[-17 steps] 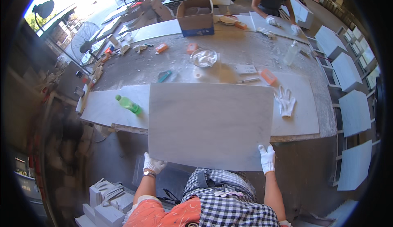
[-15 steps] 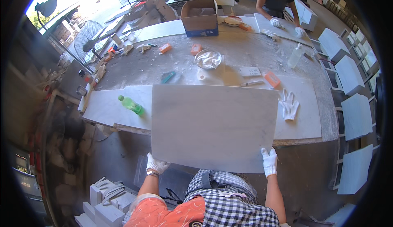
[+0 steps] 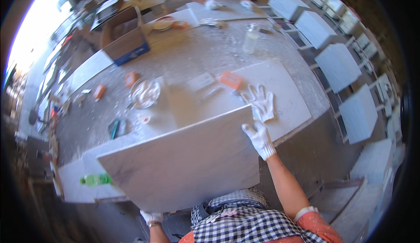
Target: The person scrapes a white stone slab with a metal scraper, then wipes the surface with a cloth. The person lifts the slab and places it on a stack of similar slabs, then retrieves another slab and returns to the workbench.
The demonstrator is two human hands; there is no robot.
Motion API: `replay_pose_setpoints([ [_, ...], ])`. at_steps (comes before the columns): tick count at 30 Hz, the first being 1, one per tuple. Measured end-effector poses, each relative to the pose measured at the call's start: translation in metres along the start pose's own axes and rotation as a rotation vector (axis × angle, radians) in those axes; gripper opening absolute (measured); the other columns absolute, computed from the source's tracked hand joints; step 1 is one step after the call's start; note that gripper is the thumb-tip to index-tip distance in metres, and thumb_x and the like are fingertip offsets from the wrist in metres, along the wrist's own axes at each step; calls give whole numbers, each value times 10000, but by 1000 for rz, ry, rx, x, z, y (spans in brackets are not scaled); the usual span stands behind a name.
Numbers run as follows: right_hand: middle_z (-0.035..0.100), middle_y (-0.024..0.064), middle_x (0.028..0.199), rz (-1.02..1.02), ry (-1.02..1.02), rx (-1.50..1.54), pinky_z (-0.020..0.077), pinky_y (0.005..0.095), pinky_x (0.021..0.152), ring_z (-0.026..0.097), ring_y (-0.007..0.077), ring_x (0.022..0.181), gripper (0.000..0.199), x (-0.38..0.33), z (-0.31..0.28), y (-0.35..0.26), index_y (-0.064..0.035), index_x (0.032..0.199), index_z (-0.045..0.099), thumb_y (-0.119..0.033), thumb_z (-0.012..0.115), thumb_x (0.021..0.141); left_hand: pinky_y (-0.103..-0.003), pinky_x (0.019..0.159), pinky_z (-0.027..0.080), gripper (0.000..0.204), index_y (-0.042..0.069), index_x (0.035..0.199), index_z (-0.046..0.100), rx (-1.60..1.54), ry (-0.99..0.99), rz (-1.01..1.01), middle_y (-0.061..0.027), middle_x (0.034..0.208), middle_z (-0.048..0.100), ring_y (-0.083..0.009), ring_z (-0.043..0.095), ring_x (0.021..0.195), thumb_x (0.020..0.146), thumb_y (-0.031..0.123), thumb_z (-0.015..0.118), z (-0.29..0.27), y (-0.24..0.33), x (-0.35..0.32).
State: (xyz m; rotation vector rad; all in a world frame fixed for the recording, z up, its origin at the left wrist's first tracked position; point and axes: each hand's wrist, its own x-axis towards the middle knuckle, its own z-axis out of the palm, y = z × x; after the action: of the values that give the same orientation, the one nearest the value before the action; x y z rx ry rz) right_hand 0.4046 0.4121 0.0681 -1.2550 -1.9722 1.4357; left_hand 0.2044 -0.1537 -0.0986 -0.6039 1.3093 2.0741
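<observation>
The right hand (image 3: pixel 260 139), in a white work glove, has its grip closed on the right edge of a large pale stone slab (image 3: pixel 188 164), fingers wrapped over the upper right corner. The left hand (image 3: pixel 151 217), also gloved in white, grips the slab's near lower edge from underneath, with only part of the glove showing below the stone. The slab is held tilted between the two hands, its far side over the near edge of the grey, dusty surface (image 3: pixel 205 50) and its near side against the person's checked shirt (image 3: pixel 245 225).

Just beyond the right hand, a spare pair of white gloves (image 3: pixel 261 102) lies flat on a second pale slab (image 3: pixel 284 94) that rests on the surface. An orange block (image 3: pixel 231 80) sits near the gloves on that same slab. To the left of the held slab, a green bottle (image 3: pixel 96 180) lies on its side. Farther back are a clear bowl (image 3: pixel 145 92), a clear plastic bottle (image 3: pixel 250 40) and an open cardboard box (image 3: pixel 124 37). At the far end another person's gloved hands (image 3: pixel 213 4) rest on a slab. White stone tiles (image 3: pixel 337 65) stand in a row to the right of the surface.
</observation>
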Motion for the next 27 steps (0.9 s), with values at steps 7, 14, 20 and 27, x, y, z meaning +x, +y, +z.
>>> replay_pose_setpoints([
  [7, 754, 74, 969, 54, 46, 104, 543, 325, 851, 666, 128, 911, 415, 37, 9, -40, -20, 1038, 731, -426, 791, 974, -565, 1157, 444, 596, 122, 1567, 457, -58, 141, -89, -133, 1604, 482, -373, 522, 1405, 1086, 465, 380, -12, 1, 32],
  [14, 700, 162, 772, -129, 113, 28, 519, 427, 669, 667, 265, 696, 522, 29, 18, -47, -24, 935, 688, -536, 786, 932, -563, 1145, 453, 564, 121, 1531, 473, 302, -58, -292, -133, 1571, 498, -373, 534, 1378, 1084, 455, 396, 203, -2, 92],
  [20, 692, 167, 807, -87, 150, 25, 510, 444, 717, 655, 306, 730, 571, -21, -61, -37, -50, 1276, 676, -527, 713, 965, -561, 1135, 460, 537, 120, 1500, 486, 593, -329, -370, -134, 1543, 511, -372, 545, 1354, 1082, 447, 410, 383, -69, 88],
  [27, 632, 72, 799, 90, 299, 321, 466, 342, 706, 561, 131, 772, 507, -83, -170, -5, -19, 933, 681, -519, 661, 1016, -559, 1123, 469, 506, 118, 1464, 501, 777, -525, -443, -134, 1510, 527, -372, 558, 1327, 1079, 437, 427, 516, -129, 52],
])
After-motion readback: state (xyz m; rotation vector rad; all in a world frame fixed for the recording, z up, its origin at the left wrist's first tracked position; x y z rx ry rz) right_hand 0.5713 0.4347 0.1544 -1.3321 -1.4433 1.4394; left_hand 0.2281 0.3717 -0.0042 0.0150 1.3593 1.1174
